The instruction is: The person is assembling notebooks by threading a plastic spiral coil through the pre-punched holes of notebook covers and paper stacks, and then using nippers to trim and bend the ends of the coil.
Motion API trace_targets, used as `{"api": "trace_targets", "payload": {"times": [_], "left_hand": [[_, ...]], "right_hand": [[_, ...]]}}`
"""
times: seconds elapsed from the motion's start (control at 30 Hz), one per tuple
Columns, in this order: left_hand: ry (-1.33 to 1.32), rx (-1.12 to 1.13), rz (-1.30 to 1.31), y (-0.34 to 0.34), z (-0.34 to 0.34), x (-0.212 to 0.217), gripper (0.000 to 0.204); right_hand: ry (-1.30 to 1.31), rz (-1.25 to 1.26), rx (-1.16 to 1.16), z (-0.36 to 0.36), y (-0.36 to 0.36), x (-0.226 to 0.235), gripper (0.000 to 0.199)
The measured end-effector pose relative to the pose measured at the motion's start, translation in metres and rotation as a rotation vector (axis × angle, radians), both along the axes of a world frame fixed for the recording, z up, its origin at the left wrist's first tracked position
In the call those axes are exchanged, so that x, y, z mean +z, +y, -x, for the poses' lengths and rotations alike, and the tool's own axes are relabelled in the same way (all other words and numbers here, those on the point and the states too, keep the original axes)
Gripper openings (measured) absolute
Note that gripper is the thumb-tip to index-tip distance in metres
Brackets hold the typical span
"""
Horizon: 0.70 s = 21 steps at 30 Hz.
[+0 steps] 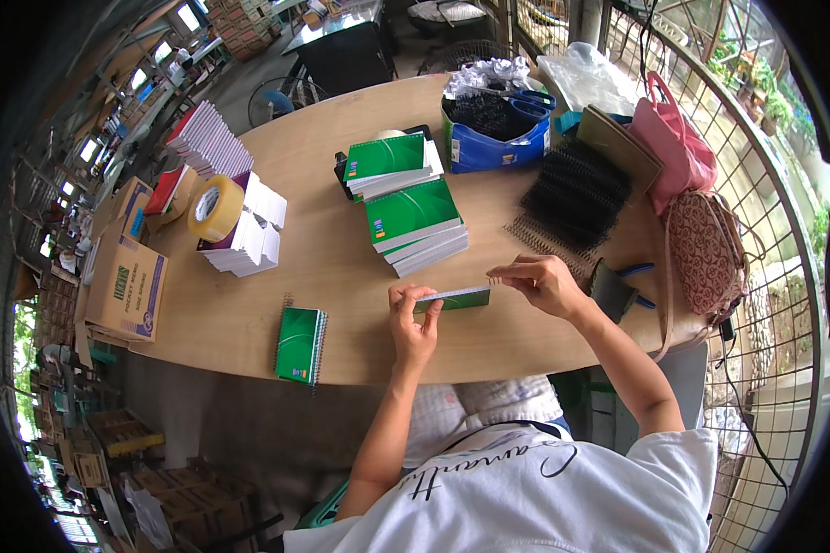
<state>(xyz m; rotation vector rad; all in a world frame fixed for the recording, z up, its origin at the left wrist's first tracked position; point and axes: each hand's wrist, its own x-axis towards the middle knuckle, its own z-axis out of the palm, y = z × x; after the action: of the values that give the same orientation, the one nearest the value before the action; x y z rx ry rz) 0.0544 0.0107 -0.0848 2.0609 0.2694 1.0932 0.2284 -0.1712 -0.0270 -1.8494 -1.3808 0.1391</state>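
Observation:
Near the table's front edge my left hand grips the left end of a green notepad standing on its edge. My right hand pinches a thin wire spiral at the notepad's right upper corner. Beyond them two stacks of green notepads, a nearer one and a farther one, rest on the table. To the left lies a notepad with spirals along its edge. A pile of black spirals lies beyond my right hand, with loose spirals beside it.
A blue box of black spirals has scissors on top. Tape leans on white pads at left, near a carton. Pliers with blue handles, a patterned bag and a pink bag line the right.

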Motion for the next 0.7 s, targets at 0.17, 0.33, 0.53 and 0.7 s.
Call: {"api": "trace_targets", "payload": {"times": [0.17, 0.33, 0.53, 0.7], "left_hand": [[0.006, 0.01, 0.028, -0.002, 0.001, 0.001, 0.017], [-0.009, 0.042, -0.008, -0.001, 0.0, -0.001, 0.019], [0.013, 0.028, 0.011, -0.001, 0.002, -0.002, 0.019], [0.005, 0.04, 0.017, -0.004, 0.001, 0.0, 0.02]], "right_hand": [[0.126, -0.012, 0.176, -0.003, 0.003, 0.005, 0.028], [0.028, 0.013, 0.198, 0.001, 0.004, 0.01, 0.022], [-0.114, 0.037, 0.166, 0.0, 0.003, 0.008, 0.015], [-0.149, -0.065, 0.203, -0.002, 0.005, 0.003, 0.015]]}}
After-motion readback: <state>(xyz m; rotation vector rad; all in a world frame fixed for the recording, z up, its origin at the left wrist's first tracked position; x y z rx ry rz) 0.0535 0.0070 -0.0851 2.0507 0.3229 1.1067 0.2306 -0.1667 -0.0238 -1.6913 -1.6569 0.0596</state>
